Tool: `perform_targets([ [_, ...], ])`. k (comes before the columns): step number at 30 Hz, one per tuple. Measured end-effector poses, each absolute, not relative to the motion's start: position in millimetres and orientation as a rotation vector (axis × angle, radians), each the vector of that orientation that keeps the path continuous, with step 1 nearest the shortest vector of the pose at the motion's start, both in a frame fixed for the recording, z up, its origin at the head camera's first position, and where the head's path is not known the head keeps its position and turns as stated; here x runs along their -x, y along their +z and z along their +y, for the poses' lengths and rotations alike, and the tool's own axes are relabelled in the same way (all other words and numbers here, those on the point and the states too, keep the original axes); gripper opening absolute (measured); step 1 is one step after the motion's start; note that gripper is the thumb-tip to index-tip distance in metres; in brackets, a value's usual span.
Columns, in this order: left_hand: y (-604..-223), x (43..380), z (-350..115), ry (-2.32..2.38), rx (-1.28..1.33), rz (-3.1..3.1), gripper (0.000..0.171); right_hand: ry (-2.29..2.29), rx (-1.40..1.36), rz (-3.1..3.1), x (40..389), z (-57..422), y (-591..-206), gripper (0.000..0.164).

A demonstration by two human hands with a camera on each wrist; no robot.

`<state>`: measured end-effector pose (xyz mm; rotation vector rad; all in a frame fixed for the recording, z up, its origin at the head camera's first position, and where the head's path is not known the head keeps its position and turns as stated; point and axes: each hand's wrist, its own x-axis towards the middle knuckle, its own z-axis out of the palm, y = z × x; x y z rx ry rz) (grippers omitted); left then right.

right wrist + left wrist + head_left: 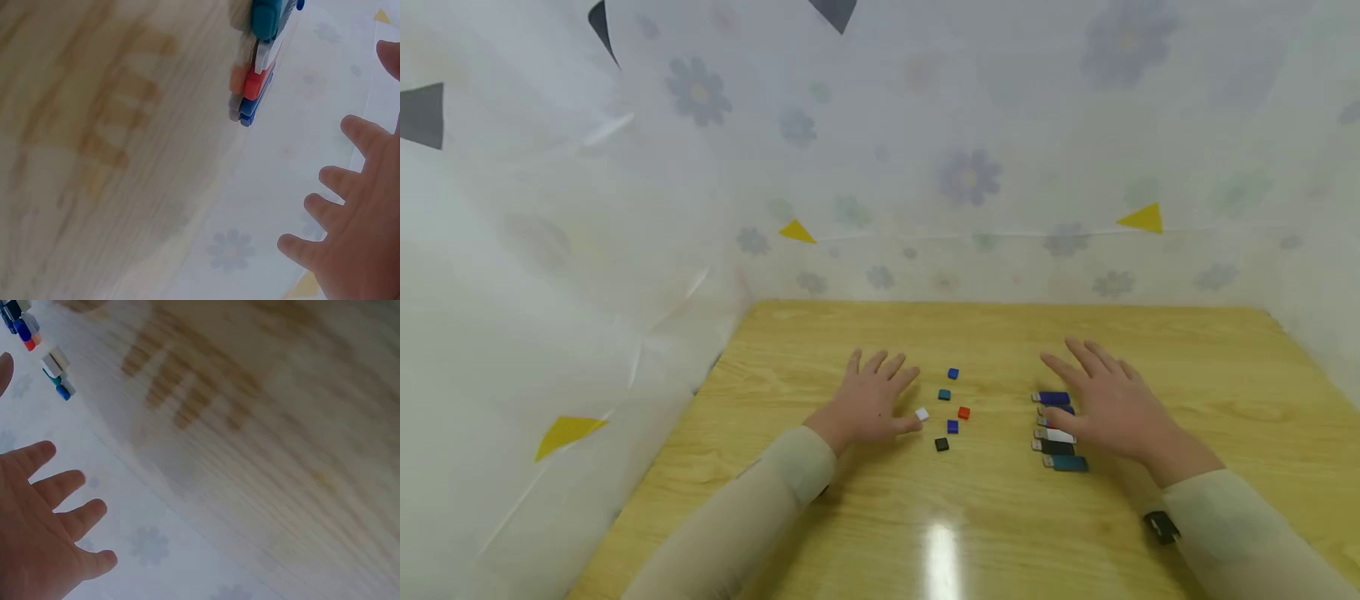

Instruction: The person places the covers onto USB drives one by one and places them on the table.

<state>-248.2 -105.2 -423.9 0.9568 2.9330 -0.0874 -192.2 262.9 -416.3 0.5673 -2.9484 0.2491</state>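
My left hand (872,406) is spread palm down above the table, holding nothing. Its thumb lies close by a white cap-like piece (922,414). Around that piece are more small square ones: blue (953,373), teal (944,395), red (964,412), dark blue (952,427) and black (942,445). On the other side, my right hand (1116,412) is also spread and grips nothing. Its thumb overlaps a row of USB flash drives, metal plugs facing left. They include a navy one (1055,398), a white one (1062,436), a black one (1057,447) and a teal one (1069,463).
The wooden table (985,525) reaches back to a pale flowered sheet (895,167), which also hangs along the left side. Yellow tape pieces (1142,218) are stuck to the sheet. A black strap end (1162,527) shows at the right wrist.
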Motion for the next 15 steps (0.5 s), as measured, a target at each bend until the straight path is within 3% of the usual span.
perform_targets([
  [4, -427.1, 251.2, -102.4, -0.025, -0.938, 2.911, 0.084, 0.258, -0.575, -2.962, 191.8, 265.7, -418.3, 0.083],
  [15, -431.4, 255.0, -95.4, 0.04, -0.972, 2.85, 0.051, 0.281, -0.611, -2.957, 191.6, 271.0, -418.8, 0.079],
])
